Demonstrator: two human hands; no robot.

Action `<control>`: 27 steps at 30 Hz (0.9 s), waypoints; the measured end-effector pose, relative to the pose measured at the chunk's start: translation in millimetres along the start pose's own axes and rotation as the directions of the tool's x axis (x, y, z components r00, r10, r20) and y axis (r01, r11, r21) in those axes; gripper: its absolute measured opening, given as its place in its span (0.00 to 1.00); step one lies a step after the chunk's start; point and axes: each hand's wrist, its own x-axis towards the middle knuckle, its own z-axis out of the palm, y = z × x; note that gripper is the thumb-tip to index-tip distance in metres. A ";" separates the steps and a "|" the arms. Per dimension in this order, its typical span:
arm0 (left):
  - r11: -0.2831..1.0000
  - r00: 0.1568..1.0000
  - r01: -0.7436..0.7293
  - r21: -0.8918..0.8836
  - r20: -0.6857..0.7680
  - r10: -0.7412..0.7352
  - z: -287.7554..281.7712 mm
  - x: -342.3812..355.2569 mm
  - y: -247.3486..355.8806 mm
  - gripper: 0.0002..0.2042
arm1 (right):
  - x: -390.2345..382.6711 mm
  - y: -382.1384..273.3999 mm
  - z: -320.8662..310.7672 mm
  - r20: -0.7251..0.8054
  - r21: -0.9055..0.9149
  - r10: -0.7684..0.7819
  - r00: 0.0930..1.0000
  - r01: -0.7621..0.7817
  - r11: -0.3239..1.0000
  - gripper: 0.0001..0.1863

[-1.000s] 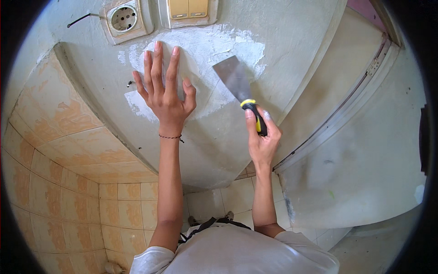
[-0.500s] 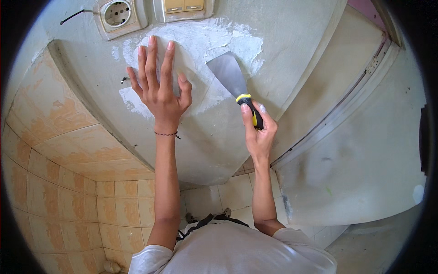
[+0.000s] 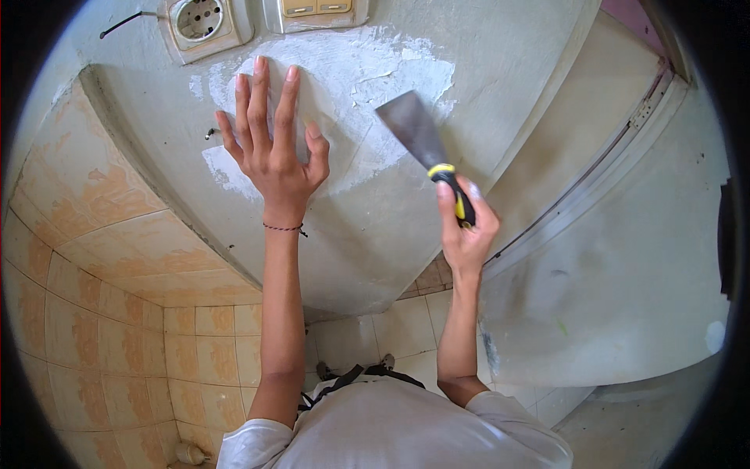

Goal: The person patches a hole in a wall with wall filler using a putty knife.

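My right hand point(image 3: 469, 227) grips the black and yellow handle of a putty knife point(image 3: 414, 129). Its wide metal blade points up and left, over the right part of a white filler patch point(image 3: 344, 74) on the grey-green wall point(image 3: 367, 242). Whether the blade touches the wall I cannot tell. My left hand point(image 3: 277, 152) lies with fingers spread against the wall, over the left part of the patch, and holds nothing. Ridges and rough edges show in the filler to the upper right of that hand.
Above the patch are a wall socket point(image 3: 199, 19) and a double light switch point(image 3: 316, 9). A dark wire point(image 3: 125, 23) sticks out left of the socket. Orange-patterned tiles point(image 3: 101, 195) cover the left wall. To the right stands a door frame point(image 3: 586, 180); pale floor tiles point(image 3: 402, 324) lie below.
My right hand has moved the putty knife to the right and slightly down, uncovering more of the filler. My left hand has stayed in nearly the same place.
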 end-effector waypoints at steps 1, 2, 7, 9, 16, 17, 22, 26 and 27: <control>1.000 1.000 -0.001 -0.007 -0.004 0.001 0.0 -0.1 -0.9 0.29 | 1.2 6.0 1.1 0.040 -0.035 -0.050 0.998 0.051 0.998 0.09; 1.000 1.000 -0.003 -0.012 -0.010 0.003 1.2 0.1 -1.7 0.29 | 3.3 9.9 3.0 0.051 -0.045 -0.064 0.997 0.066 0.997 0.09; 1.000 1.000 -0.001 -0.003 -0.005 0.001 -1.5 -0.3 -2.0 0.29 | 10.0 0.6 -7.6 0.031 -0.070 -0.079 0.996 0.081 0.994 0.09; 1.000 1.000 0.000 -0.010 -0.008 0.000 0.5 0.0 0.8 0.28 | 14.2 3.0 -10.4 0.017 -0.075 -0.052 0.999 0.053 0.996 0.09; 1.000 1.000 -0.025 0.018 -0.007 0.025 -0.2 -0.1 -1.6 0.28 | 14.8 5.9 -13.3 0.044 -0.043 -0.100 0.994 0.102 0.994 0.09; 1.000 1.000 -0.023 0.021 -0.005 0.023 0.1 -0.3 -0.2 0.28 | 15.4 6.4 -13.5 0.044 -0.044 -0.100 0.994 0.102 0.994 0.09; 1.000 1.000 -0.028 0.014 -0.005 0.028 -1.6 2.0 0.6 0.28 | 13.1 14.3 -6.2 0.079 -0.079 -0.117 0.990 0.123 0.989 0.10; 0.999 1.000 -0.019 0.030 0.003 0.019 -1.5 -0.2 1.1 0.28 | 13.0 0.6 -16.0 0.074 -0.075 -0.047 0.996 0.053 0.996 0.09; 0.999 1.000 -0.018 0.029 0.002 0.018 -1.2 0.0 1.3 0.28 | 13.6 -2.3 -18.5 0.059 -0.076 -0.009 0.998 0.013 0.997 0.09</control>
